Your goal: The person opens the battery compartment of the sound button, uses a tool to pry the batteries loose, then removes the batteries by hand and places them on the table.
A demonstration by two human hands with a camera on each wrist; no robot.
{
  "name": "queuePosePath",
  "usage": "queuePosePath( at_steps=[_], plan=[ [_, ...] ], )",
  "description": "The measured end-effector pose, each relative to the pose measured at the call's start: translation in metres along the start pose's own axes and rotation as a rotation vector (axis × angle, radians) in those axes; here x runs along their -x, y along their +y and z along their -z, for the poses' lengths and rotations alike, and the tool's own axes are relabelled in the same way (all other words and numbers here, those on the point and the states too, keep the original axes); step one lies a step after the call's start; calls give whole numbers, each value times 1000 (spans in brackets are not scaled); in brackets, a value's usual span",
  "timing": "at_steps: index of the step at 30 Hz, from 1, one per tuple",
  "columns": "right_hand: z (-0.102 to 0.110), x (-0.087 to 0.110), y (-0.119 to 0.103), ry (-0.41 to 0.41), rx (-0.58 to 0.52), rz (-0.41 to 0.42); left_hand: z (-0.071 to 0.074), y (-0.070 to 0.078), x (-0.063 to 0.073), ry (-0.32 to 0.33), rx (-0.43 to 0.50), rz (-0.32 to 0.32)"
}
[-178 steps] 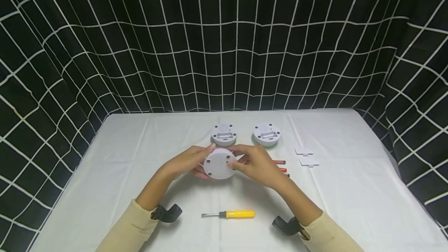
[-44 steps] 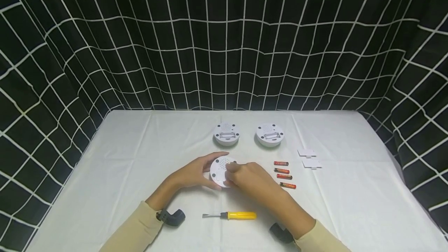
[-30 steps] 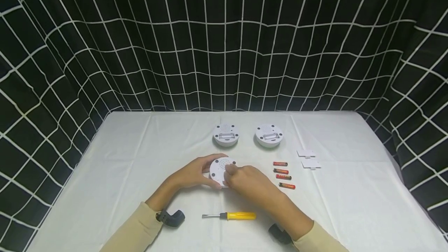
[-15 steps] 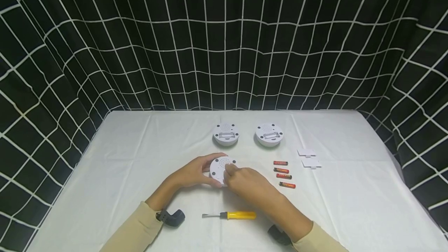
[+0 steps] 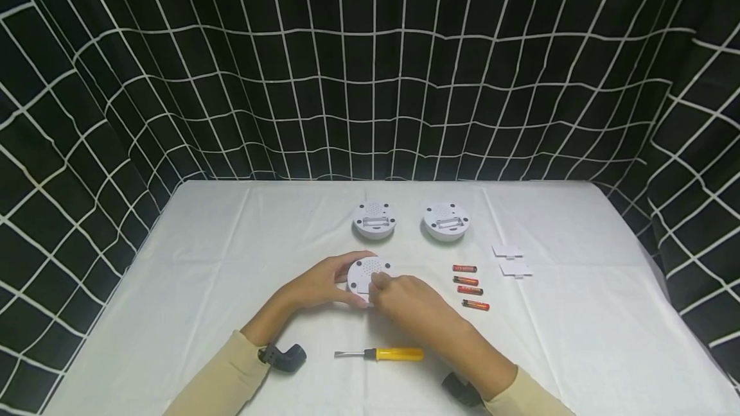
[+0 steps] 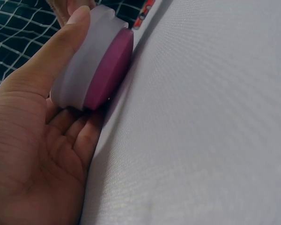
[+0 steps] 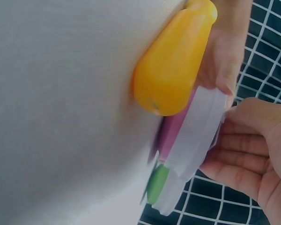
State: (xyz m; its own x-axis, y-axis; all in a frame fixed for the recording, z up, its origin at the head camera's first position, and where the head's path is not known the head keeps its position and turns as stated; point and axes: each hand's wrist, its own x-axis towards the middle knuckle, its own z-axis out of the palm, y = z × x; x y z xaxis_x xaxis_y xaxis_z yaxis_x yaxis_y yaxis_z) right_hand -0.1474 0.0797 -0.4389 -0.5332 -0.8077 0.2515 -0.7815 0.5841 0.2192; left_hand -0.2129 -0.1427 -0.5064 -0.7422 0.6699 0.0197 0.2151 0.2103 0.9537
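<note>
My left hand (image 5: 320,284) holds a round white buzzer (image 5: 370,267) upside down, with the thumb at its near side and the fingers round its far side. Speaker holes and dark feet show on its face. Its pink button side (image 6: 111,70) faces down at the tablecloth in the left wrist view. My right hand (image 5: 405,297) bends over the near right of that face, fingers curled. It appears to pinch the battery cover (image 5: 363,287), whose edge peeks out left of the fingertips; the rest is hidden.
Two more upturned buzzers (image 5: 374,220) (image 5: 446,221), their battery bays uncovered, stand behind. Several red batteries (image 5: 469,289) lie to the right, and two loose white covers (image 5: 514,269) beyond them. A yellow-handled screwdriver (image 5: 399,354) lies in front of the buzzer.
Since the oldest frame, the buzzer has come down and nearer, and my right hand has shifted from its right edge over its near part. Lately the cover's edge shows more clearly; the hands barely moved.
</note>
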Motion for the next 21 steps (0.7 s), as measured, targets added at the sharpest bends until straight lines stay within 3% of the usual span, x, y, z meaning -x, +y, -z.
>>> queuePosePath(
  at_steps=[11, 21],
  plan=[
    [-1, 1, 9, 95, -158, -7, 0, 1, -1, 4, -5, 16],
    [-3, -3, 6, 118, -110, -13, 0, 2, -1, 12, 24, 23]
  ],
)
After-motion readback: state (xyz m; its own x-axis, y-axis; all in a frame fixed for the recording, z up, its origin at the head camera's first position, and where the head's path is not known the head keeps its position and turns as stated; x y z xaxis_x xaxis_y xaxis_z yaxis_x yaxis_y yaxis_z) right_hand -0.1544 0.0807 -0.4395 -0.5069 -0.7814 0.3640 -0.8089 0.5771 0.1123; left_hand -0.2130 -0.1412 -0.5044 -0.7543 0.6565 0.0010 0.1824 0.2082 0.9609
